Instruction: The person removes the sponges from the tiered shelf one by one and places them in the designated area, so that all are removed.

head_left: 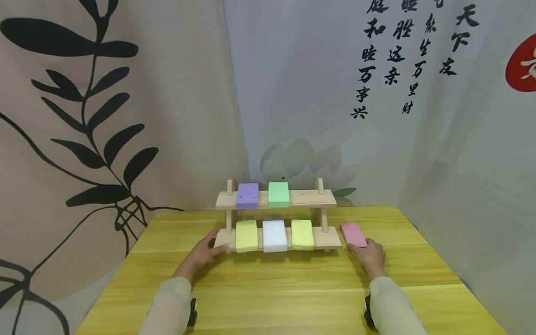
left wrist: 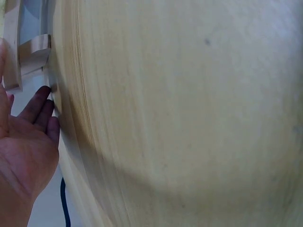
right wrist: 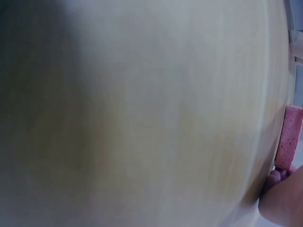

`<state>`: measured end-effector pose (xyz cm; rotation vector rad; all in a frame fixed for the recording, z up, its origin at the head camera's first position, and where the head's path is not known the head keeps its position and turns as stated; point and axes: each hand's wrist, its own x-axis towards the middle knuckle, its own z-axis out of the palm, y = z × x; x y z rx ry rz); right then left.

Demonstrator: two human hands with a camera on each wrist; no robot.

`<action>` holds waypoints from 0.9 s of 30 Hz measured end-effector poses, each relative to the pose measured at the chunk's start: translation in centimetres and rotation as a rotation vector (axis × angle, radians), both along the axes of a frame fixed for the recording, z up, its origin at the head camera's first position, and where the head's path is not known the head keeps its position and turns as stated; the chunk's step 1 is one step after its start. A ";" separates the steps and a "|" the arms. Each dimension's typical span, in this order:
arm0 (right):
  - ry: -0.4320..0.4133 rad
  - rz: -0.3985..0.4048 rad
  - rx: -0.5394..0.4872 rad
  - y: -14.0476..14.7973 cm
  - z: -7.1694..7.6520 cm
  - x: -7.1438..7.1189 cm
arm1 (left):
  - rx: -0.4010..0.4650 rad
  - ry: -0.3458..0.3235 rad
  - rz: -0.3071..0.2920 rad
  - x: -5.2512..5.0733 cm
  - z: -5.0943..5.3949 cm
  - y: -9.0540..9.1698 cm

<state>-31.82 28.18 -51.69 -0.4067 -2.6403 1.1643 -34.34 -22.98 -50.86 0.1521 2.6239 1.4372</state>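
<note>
A two-tier wooden rack (head_left: 311,198) holds a purple sponge (head_left: 247,196) and a green sponge (head_left: 278,194) above. On its lower shelf are a yellow sponge (head_left: 246,236), a white sponge (head_left: 274,236) and another yellow sponge (head_left: 302,234). My left hand (head_left: 204,253) touches the lower shelf's left end, thumb at the front; in the left wrist view that hand (left wrist: 28,146) has its fingers extended beside the rack (left wrist: 13,52). Right of the rack, my right hand (head_left: 370,256) pinches the near end of a pink sponge (head_left: 353,234), seen edge-on as a pink sponge (right wrist: 289,137) above the hand (right wrist: 284,196).
The rack and pink sponge are at the back of a yellow wood-grain table (head_left: 276,298). Behind it hangs a cloth backdrop (head_left: 188,116) with dark leaves and writing. A dark cable (left wrist: 64,203) shows past the table edge in the left wrist view.
</note>
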 end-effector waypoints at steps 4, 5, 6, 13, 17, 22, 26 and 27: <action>-0.002 0.008 -0.010 0.0 0.2 0.1 | 0.010 0.001 0.002 0.0 0.0 0.0; -0.007 0.011 -0.010 0.0 0.2 0.1 | 0.014 0.000 0.004 0.1 0.0 0.0; -0.014 0.015 -0.013 0.1 0.3 0.1 | 0.020 -0.004 0.008 0.1 0.0 0.0; -0.067 0.035 -0.040 0.4 0.1 -0.1 | 0.015 -0.012 0.009 0.2 0.1 0.0; -0.077 0.033 -0.061 0.7 0.3 -0.3 | 0.019 -0.016 0.007 0.2 0.2 0.1; -0.051 0.026 -0.055 0.8 1.3 -0.4 | 0.018 -0.008 0.005 0.2 0.3 0.2; -0.018 0.015 -0.045 1.0 2.4 -0.6 | 0.000 -0.009 0.009 0.3 0.2 0.1; -0.008 0.012 -0.043 1.0 2.8 -0.7 | 0.003 -0.011 0.009 0.4 0.2 0.1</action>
